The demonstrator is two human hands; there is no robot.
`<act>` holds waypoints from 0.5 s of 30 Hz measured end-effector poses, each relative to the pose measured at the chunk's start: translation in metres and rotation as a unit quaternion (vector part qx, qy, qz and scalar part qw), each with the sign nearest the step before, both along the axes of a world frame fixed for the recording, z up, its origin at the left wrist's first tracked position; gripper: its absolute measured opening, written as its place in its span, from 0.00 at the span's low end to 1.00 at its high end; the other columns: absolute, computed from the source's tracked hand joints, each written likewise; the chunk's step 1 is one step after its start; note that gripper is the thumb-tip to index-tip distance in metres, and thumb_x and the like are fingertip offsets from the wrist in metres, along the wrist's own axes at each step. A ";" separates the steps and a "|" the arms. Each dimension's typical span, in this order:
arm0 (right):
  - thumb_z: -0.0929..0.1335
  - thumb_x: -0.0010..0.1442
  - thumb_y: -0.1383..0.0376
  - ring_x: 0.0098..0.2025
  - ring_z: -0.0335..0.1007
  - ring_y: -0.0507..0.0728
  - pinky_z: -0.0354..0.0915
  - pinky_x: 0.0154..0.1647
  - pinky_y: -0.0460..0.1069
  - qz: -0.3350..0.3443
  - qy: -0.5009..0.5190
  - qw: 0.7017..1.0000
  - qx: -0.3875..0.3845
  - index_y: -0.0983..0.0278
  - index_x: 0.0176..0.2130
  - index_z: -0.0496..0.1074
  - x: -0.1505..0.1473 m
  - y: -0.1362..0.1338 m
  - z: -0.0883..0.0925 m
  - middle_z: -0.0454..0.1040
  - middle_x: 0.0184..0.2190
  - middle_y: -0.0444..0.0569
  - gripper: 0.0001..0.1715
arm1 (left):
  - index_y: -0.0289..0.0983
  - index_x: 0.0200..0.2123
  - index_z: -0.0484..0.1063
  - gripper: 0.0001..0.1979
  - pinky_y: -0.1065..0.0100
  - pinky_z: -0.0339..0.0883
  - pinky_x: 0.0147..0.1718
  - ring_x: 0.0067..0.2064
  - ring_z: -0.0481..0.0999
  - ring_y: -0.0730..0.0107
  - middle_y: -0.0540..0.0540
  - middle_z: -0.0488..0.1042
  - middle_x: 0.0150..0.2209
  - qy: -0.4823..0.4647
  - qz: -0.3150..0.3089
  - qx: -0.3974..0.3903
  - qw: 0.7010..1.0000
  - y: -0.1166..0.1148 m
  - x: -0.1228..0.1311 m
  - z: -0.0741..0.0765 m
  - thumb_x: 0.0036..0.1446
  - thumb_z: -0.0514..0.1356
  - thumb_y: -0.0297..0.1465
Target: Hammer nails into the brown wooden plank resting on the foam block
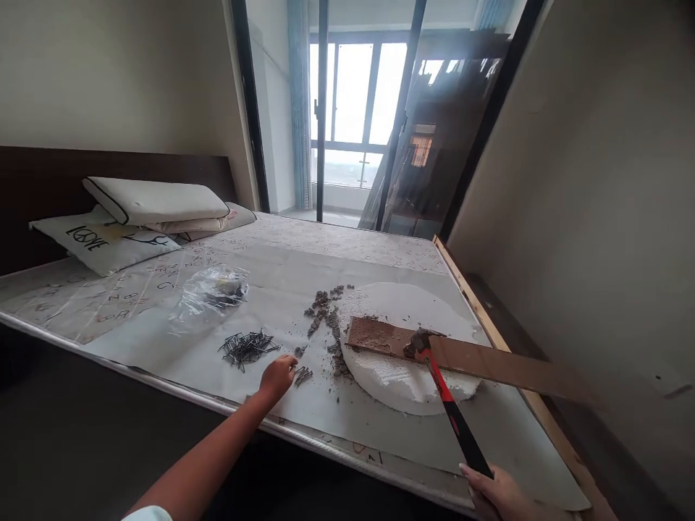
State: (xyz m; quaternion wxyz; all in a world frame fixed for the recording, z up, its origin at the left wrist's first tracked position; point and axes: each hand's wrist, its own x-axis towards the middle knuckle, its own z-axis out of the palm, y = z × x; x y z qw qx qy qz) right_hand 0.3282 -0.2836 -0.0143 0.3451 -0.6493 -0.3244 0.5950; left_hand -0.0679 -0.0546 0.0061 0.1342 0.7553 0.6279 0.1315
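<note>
mattress (374,247) | pillows (163,199) | pale sheet (276,289) under nails (247,349), plastic bag (198,298), white disc (405,300)

Washed-out bright window (352,94), dim walls (597,188), shadowed lower-left corner, wide-angle stretching at edges

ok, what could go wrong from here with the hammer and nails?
- Left hand is right by loose nails; a point could prick a finger.
- Plank juts past the white disc; a blow on the overhang might tip it.
- Hammer, held in the right hand, might glance off the dirt-strewn plank.
</note>
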 end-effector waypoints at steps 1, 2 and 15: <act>0.66 0.34 0.36 0.10 0.44 0.47 0.47 0.11 0.45 -0.001 0.020 1.000 0.002 0.58 0.17 0.50 -0.002 0.000 -0.001 0.45 0.07 0.34 0.33 | 0.37 0.35 0.74 0.10 0.70 0.61 0.39 0.42 0.73 0.65 0.44 0.74 0.40 0.032 0.007 -0.015 0.999 0.003 -0.002 0.000 0.52 0.53 0.26; 0.66 0.34 0.35 0.09 0.44 0.47 0.47 0.11 0.45 -0.001 0.036 0.999 0.007 0.58 0.17 0.49 -0.004 -0.001 0.000 0.45 0.07 0.33 0.34 | 0.37 0.34 0.74 0.10 0.70 0.61 0.38 0.42 0.73 0.65 0.43 0.74 0.40 0.059 0.009 -0.031 0.998 0.006 -0.003 -0.001 0.52 0.53 0.26; 0.67 0.42 0.44 0.07 0.45 0.46 0.44 0.09 0.43 -0.038 -0.007 0.998 0.040 0.59 0.17 0.51 -0.017 0.000 0.004 0.47 0.05 0.33 0.27 | 0.35 0.31 0.72 0.12 0.67 0.61 0.38 0.39 0.73 0.62 0.41 0.74 0.37 0.145 -0.026 -0.045 0.988 0.001 0.012 -0.001 0.53 0.49 0.23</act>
